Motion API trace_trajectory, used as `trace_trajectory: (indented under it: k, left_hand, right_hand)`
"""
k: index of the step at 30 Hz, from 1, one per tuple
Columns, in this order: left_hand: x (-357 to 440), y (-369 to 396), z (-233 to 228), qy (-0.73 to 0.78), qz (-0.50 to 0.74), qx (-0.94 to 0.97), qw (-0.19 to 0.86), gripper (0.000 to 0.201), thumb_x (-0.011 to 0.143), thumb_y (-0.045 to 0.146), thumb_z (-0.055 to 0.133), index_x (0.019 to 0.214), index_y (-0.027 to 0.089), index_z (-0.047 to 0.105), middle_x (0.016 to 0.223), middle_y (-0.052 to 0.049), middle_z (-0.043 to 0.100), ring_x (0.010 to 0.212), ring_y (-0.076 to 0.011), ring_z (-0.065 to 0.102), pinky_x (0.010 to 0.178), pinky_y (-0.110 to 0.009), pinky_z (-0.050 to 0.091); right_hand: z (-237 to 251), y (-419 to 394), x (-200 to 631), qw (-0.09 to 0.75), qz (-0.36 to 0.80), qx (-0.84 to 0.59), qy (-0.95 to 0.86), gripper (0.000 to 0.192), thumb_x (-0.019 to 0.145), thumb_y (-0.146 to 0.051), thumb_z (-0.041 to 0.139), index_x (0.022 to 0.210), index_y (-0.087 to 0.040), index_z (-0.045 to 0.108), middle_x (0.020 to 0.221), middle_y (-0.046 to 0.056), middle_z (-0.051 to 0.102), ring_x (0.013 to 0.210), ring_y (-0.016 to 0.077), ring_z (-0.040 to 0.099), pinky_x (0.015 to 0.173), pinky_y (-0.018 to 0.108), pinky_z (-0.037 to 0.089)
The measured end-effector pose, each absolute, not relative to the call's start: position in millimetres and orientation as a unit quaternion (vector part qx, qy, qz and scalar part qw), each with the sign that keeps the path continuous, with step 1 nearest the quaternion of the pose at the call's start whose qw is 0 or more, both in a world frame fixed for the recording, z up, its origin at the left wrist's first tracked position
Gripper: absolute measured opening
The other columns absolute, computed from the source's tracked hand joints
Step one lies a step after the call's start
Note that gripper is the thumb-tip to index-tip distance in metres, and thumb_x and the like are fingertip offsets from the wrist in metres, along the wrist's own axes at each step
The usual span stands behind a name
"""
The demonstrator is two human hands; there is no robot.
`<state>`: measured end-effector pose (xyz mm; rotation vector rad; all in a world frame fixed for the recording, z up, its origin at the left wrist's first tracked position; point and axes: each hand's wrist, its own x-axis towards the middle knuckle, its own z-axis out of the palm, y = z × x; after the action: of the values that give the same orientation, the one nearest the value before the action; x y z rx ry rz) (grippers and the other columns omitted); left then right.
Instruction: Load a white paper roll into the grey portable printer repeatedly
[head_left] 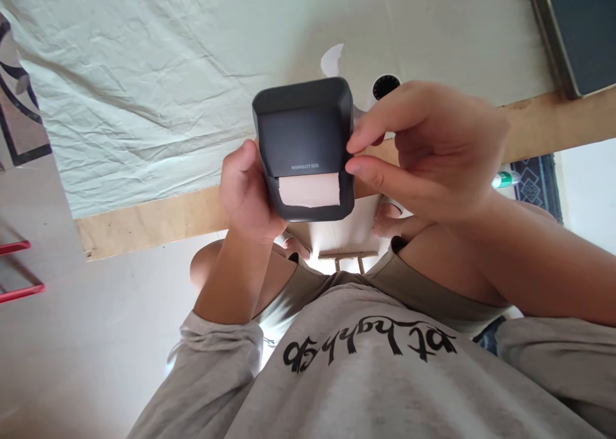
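A black label printer (304, 140) with NIIMBOT lettering is held up over the table's near edge. A short piece of pale paper (309, 190) with an uneven edge shows at its slot. My left hand (248, 192) is closed around the printer's left side, its thumb along the edge and the other fingers hidden behind. At the right edge, the bent thumb and forefinger of my right hand (428, 147) pinch close together against the printer's side. Behind the right hand stands a white cylindrical object with a dark round top (386, 86). A white paper scrap (332, 59) lies beyond the printer.
A wrinkled pale green cloth (158, 86) covers the table, whose wooden edge (154, 219) runs in front of me. A dark flat panel with a frame (580, 28) lies at the far right. Red bars (22, 292) show at left, and a bottle (504, 180) at right below the table.
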<state>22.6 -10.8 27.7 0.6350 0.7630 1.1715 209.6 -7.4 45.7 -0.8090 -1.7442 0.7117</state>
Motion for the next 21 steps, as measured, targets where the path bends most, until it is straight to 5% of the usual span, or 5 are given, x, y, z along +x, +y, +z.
trace_trajectory:
  k: [5, 15, 21]
  left_hand:
    - [20, -14, 18, 0.409, 0.568, 0.289, 0.653, 0.042, 0.099, 0.048, 0.045, 0.082, 0.020, 0.070, 0.084, -0.001, 0.072, 0.100, -0.0212, 0.066, 0.093, -0.035, 0.051]
    - [24, -15, 25, 0.390, 0.558, 0.279, 0.678, 0.028, 0.098, 0.043, 0.051, 0.090, 0.023, 0.069, 0.085, 0.001, 0.068, 0.090, -0.0175, 0.061, 0.091, -0.033, 0.048]
    - [25, -13, 29, 0.415, 0.565, 0.309, 0.643, 0.015, 0.094, 0.027, 0.056, 0.084, 0.023, 0.068, 0.067, 0.001, 0.057, 0.065, -0.0148, 0.048, 0.069, -0.032, 0.041]
  right_hand:
    - [47, -9, 209, 0.488, 0.291, -0.379, -0.731, 0.007, 0.089, -0.023, 0.065, 0.083, -0.020, 0.062, 0.082, -0.002, 0.067, 0.076, 0.0093, 0.063, 0.071, 0.025, 0.054]
    - [43, -8, 208, 0.477, 0.280, -0.390, -0.736, 0.008, 0.084, -0.023, 0.068, 0.085, -0.021, 0.060, 0.077, -0.002, 0.059, 0.073, 0.0096, 0.057, 0.069, 0.025, 0.052]
    - [41, -7, 208, 0.420, 0.322, -0.394, -0.752, 0.023, 0.080, -0.026, 0.070, 0.100, -0.022, 0.057, 0.083, -0.001, 0.051, 0.071, 0.0096, 0.045, 0.067, 0.025, 0.046]
